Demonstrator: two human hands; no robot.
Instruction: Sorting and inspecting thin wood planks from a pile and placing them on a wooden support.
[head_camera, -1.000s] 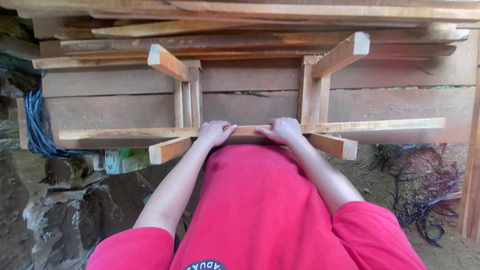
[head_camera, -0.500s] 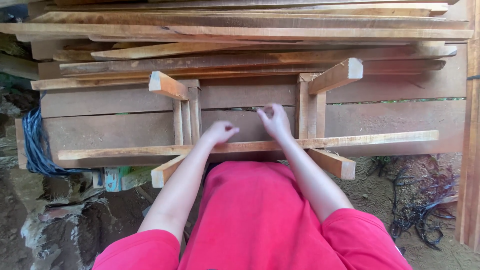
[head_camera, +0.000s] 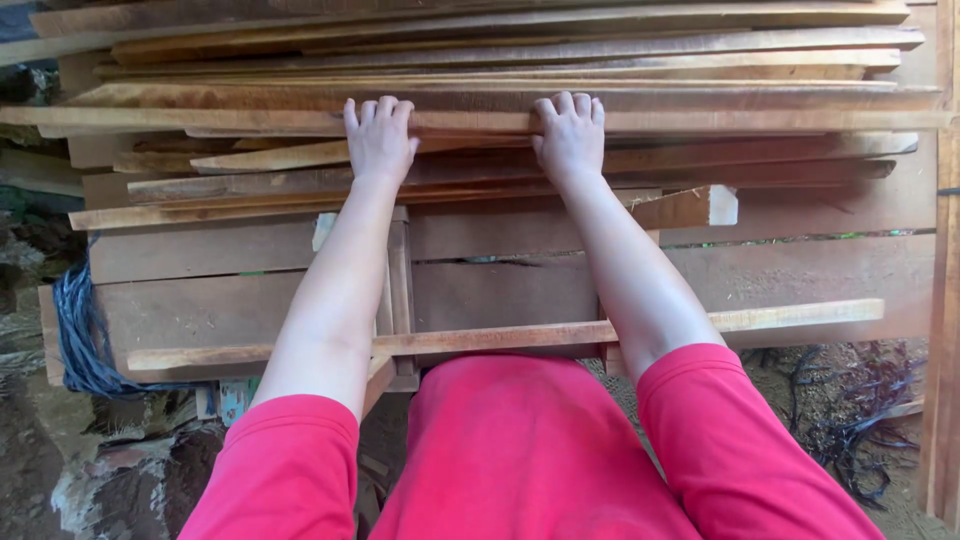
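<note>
Hands up now off the thin front rail: left hand (head_camera: 379, 138) and right hand (head_camera: 570, 132) both lie flat, fingers spread, no closed grip, on the long pale wooden plank (head_camera: 470, 121) topping the stacked rough boards (head_camera: 500, 60) above the wooden frame (head_camera: 500, 338).

**Both Arms Stretched Forward, Palms Down**

The person reached straight ahead with both arms nearly full length, bare from the red sleeves to the wrists. The left hand (head_camera: 379, 137) lay palm down, fingers (head_camera: 376, 108) together and curled slightly over at the tips. The right hand (head_camera: 570, 135) matched it, level with the left and well apart, its fingers (head_camera: 568, 103) likewise bent forward.
</note>
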